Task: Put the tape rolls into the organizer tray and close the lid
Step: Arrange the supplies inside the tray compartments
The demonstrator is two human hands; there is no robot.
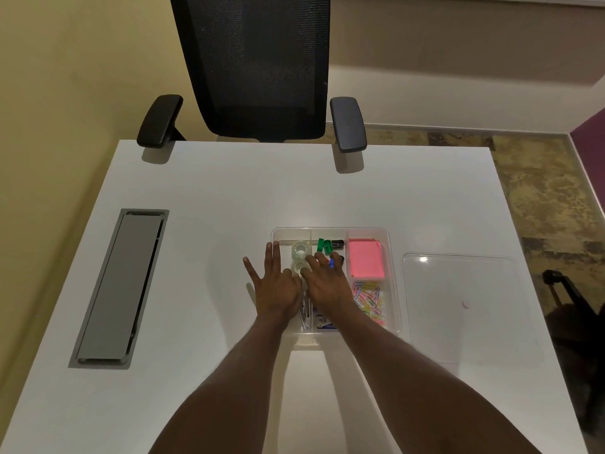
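Observation:
A clear plastic organizer tray [389,244] sits on the white desk. Two clear tape rolls lie in its left compartment: one [300,248] at the far end, another [298,265] just nearer, partly hidden by my fingers. My left hand [275,283] rests with fingers spread over the tray's left wall. My right hand [327,283] hovers over the middle of the tray, fingertips by the nearer roll. Whether either hand grips a roll cannot be told. The clear lid [458,306] lies flat on the desk to the tray's right.
The tray also holds pink sticky notes [366,258], coloured paper clips [370,298], green and black clips [329,245] and pens. A grey cable hatch [121,286] is set into the desk at left. A black office chair [258,67] stands behind the far edge.

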